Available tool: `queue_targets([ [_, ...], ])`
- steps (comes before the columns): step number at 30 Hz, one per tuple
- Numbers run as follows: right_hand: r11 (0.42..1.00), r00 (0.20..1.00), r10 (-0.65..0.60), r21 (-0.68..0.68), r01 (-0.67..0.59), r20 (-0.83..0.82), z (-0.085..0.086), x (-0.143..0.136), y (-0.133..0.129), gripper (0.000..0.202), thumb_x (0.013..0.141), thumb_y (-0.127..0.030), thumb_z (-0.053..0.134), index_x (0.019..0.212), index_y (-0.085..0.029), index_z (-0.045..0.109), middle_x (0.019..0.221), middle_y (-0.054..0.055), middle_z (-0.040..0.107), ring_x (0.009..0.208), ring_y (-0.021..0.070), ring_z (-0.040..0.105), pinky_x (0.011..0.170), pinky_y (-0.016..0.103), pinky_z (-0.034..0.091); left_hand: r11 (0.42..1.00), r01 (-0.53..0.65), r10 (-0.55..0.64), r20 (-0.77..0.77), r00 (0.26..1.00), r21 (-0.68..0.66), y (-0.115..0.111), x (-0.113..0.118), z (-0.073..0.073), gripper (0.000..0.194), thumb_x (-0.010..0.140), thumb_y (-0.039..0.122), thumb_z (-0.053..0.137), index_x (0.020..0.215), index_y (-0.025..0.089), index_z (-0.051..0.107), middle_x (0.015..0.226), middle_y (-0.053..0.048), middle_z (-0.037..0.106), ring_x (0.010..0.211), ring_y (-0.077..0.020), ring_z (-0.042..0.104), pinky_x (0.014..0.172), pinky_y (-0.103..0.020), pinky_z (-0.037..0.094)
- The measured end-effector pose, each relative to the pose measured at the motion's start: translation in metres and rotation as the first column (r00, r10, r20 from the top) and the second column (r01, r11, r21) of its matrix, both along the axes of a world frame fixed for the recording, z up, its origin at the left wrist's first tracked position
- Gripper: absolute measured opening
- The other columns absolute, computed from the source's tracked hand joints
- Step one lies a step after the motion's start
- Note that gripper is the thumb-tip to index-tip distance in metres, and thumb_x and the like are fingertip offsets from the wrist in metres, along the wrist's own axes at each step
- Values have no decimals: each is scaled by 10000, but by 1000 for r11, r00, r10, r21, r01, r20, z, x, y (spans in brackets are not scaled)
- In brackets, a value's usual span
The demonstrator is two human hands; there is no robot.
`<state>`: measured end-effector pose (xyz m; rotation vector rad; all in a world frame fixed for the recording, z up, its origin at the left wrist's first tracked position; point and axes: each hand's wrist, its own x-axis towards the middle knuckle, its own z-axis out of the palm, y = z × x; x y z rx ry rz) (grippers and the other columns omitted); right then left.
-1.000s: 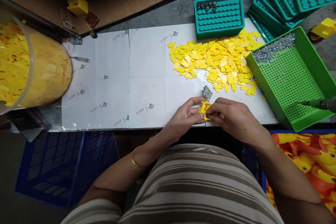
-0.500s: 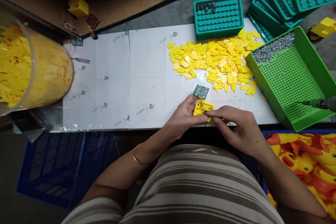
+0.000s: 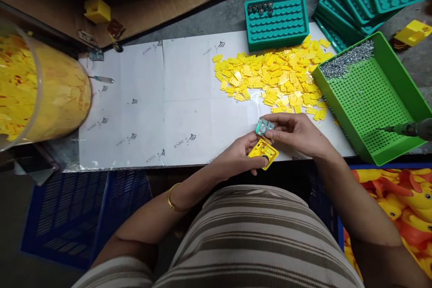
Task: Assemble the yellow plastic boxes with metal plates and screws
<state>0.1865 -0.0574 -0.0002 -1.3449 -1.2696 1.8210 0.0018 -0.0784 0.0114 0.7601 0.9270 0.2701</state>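
Observation:
My left hand [image 3: 238, 155] is closed on a small yellow plastic housing [image 3: 272, 155], its thumb pressing near a dark round part inside. Thin wires run from the housing up to a green circuit board [image 3: 264, 127]. My right hand [image 3: 297, 132] pinches that board between thumb and fingers, just above the housing. Beyond the hands lies a heap of small flat yellow plastic pieces [image 3: 283, 74] on the white tabletop [image 3: 189, 121].
A green basket [image 3: 388, 99] with silver screws and an electric screwdriver [image 3: 410, 129] over it is at right. Teal trays [image 3: 278, 27] stand behind the heap. A clear tub [image 3: 64, 90] of yellow pieces is at left. Toy ducks [image 3: 401, 202] fill a crate at lower right.
My right hand has moved from inside the yellow housing up to the circuit board and grips it. The housing has tilted in my left hand, and the board has turned and come nearer.

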Motion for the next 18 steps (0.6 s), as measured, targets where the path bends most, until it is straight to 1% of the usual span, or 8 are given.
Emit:
queue_targets([
  [3,999,1000,0,39,1,-10,7,5,5,332,704,-325,738,972,-138,677,786,25,692,659,126,626,646,259,524,994,106,-106,-35,994,11,4,-2,1,385,742,324,661,1073,177,531,811,-20,625,606,-110,584,429,-173,407],
  [6,983,991,87,151,-101,100,17,13,9,189,770,-310,685,855,-141,683,756,22,686,647,110,604,608,224,475,985,160,-155,-72,985,60,6,-2,2,329,787,339,610,1061,177,527,762,-12,629,561,-96,564,436,-173,415],
  [8,955,966,132,234,-184,220,24,18,11,187,817,-325,640,835,-143,678,751,29,683,656,114,596,597,221,448,977,157,-137,-140,981,146,6,-1,2,332,793,322,595,1092,189,538,764,-3,616,569,-95,556,466,-190,454],
  [10,920,931,141,302,-248,336,30,20,10,205,847,-338,606,843,-144,674,761,34,680,664,116,586,594,221,427,959,158,-108,-214,971,235,5,0,0,321,801,321,578,1099,204,563,772,7,595,545,-86,534,472,-204,471],
  [12,894,893,132,337,-295,430,33,20,9,208,864,-337,584,854,-150,675,743,25,663,643,106,556,578,217,402,952,146,-85,-227,970,268,3,1,-2,283,795,319,581,1055,206,592,783,6,577,568,-89,535,480,-209,484],
  [13,888,880,127,343,-306,458,34,20,7,205,867,-334,579,858,-154,677,725,18,652,627,99,536,564,214,387,958,134,-83,-203,976,253,3,2,-3,268,785,316,594,1027,201,599,785,3,572,601,-99,546,485,-210,490],
  [15,898,891,132,329,-293,433,32,18,5,200,869,-334,578,862,-158,673,690,6,628,590,87,504,534,206,373,972,114,-86,-142,986,207,3,3,-3,238,777,321,607,973,185,600,777,-2,568,647,-111,555,494,-207,491],
  [18,963,972,152,193,-186,178,29,18,3,199,858,-338,583,898,-149,632,650,-7,595,536,83,515,501,197,421,977,107,-93,-80,992,187,5,4,0,222,820,365,573,915,166,591,746,0,555,597,-88,527,474,-184,461],
])
